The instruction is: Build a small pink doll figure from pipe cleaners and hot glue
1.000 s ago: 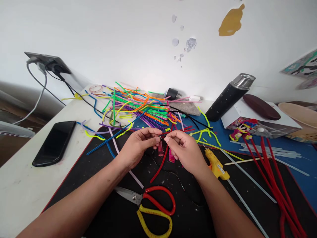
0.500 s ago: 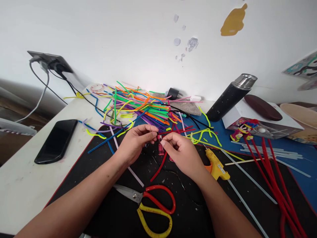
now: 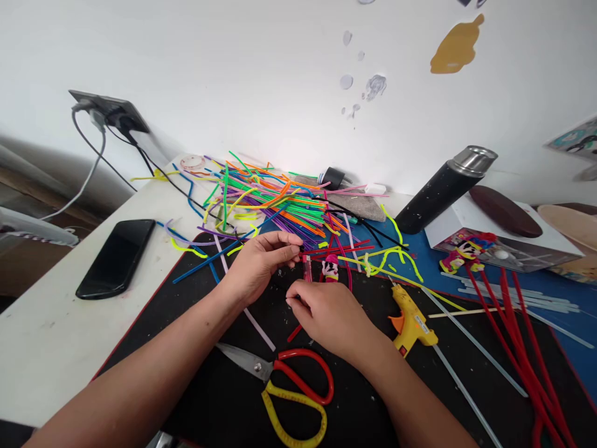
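My left hand (image 3: 265, 264) is closed in a pinch, thumb against forefinger, with a small black piece (image 3: 301, 248) at the fingertips. Lower and to the right, my right hand (image 3: 329, 311) has its fingers pressed together; what they hold, if anything, is too small to make out. Just beyond the hands lies a clear pink lighter (image 3: 306, 269). Beside it is a small magenta doll (image 3: 330, 267) with a black-and-white head, partly hidden by my right hand. Scissors (image 3: 293, 386) with one red and one yellow handle lie open below the hands on a black mat (image 3: 205, 379).
A pile of coloured pipe cleaners (image 3: 275, 202) spreads at the back. To the right are a yellow glue gun (image 3: 413, 320), red pipe cleaners (image 3: 525, 348), a second doll (image 3: 467, 254) and a black flask (image 3: 443, 190). A phone (image 3: 115, 258) lies left.
My right hand has come down and towards me, away from my left fingertips, uncovering the doll by the lighter. My left hand keeps its pinch. The view has shifted slightly.
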